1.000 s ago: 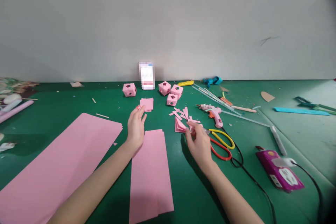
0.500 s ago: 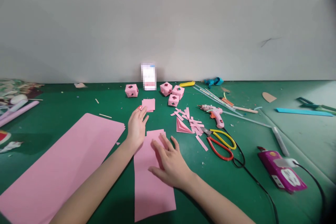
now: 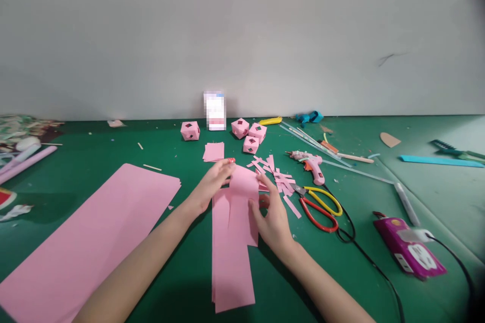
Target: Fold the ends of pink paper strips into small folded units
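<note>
A pink paper strip (image 3: pixel 242 197) is raised off the table, its top curved away. My right hand (image 3: pixel 275 219) pinches its right edge between thumb and fingers. At the strip's upper left corner, my left hand (image 3: pixel 212 184) grips the edge, the fingertips partly behind the paper; a small red and white band shows on one finger. Beneath lie longer stacked pink strips (image 3: pixel 233 275), their near ends slightly uneven. Just beyond my left hand is a pile of small pink squares (image 3: pixel 214 152). A folded pink piece (image 3: pixel 262 187) is mostly hidden behind my right fingers.
Large pink sheets (image 3: pixel 94 232) lie left. Several pink paper polyhedra (image 3: pixel 190 130) stand near a blurred upright screen (image 3: pixel 214 111). Rightward are paper scraps (image 3: pixel 283 181), scissors (image 3: pixel 320 209), a corded glue gun (image 3: pixel 312 165) and a purple box-like device (image 3: pixel 409 247). A white partition (image 3: pixel 242 50) stands behind.
Both hands have closed on a pink strip and lifted it. My left hand has come right from the small squares; my right hand has moved right from lying flat on the paper.
</note>
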Demonstrator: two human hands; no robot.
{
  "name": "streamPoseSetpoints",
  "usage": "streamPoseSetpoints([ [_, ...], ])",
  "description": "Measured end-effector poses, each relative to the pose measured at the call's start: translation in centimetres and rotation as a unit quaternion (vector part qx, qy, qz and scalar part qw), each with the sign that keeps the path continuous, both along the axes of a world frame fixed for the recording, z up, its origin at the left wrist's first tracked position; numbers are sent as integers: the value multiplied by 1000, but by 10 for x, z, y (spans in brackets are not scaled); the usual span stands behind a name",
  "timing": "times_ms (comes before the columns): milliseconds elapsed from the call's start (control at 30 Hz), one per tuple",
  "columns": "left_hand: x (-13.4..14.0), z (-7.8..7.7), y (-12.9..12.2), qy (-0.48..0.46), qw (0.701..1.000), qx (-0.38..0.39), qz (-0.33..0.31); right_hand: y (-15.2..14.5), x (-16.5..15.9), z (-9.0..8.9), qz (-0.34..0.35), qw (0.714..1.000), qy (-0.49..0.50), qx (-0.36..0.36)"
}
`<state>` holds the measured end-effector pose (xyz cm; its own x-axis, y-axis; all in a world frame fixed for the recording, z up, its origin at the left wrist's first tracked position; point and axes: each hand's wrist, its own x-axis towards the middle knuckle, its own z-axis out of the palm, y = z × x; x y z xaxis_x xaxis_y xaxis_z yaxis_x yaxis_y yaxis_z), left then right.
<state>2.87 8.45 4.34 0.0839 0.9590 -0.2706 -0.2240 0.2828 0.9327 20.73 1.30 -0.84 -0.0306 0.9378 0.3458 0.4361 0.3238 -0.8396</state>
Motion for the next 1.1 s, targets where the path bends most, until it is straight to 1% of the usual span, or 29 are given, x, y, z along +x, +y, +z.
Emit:
streamPoseSetpoints([
  [67,2,4,-7,12,998,-20,-57,1,1,0,3,999,29,-16],
  [133,3,3,-10,15,994,-21,-103,0,0,0,14,998,44,-32],
  [200,4,-1,-11,18,993,2,-119,-1,-2,-1,34,997,53,-51],
  [333,5,-9,-10,70,991,54,-97,-5,-4,-5,90,992,69,-63],
  [433,5,-6,-11,97,989,72,-89,-8,-4,-6,116,989,76,-61],
  [500,6,-3,-12,97,989,76,-87,-9,-5,-4,109,987,88,-74],
  [533,6,-1,-13,97,988,79,-86,-9,-5,-1,96,986,102,-89],
  [600,7,2,-15,102,988,87,-83,-7,-6,4,54,980,149,-123],
  [667,8,3,-16,112,985,93,-88,-3,-4,8,24,965,210,-157],
  [700,8,2,-16,121,983,98,-92,0,-3,9,27,956,235,-174],
  [767,9,0,-16,144,979,114,-87,4,0,9,54,942,257,-209],
  [833,9,-2,-14,161,976,132,-62,6,2,9,76,937,252,-229],
  [900,9,-4,-13,160,976,139,-40,6,3,9,78,938,247,-232],
  [933,9,-4,-13,151,978,135,-43,6,3,10,77,937,247,-233],
  [1067,10,-5,-17,95,985,99,-106,5,1,11,84,936,232,-250],
  [1100,10,-6,-17,96,985,95,-109,4,1,10,87,937,224,-255],
])
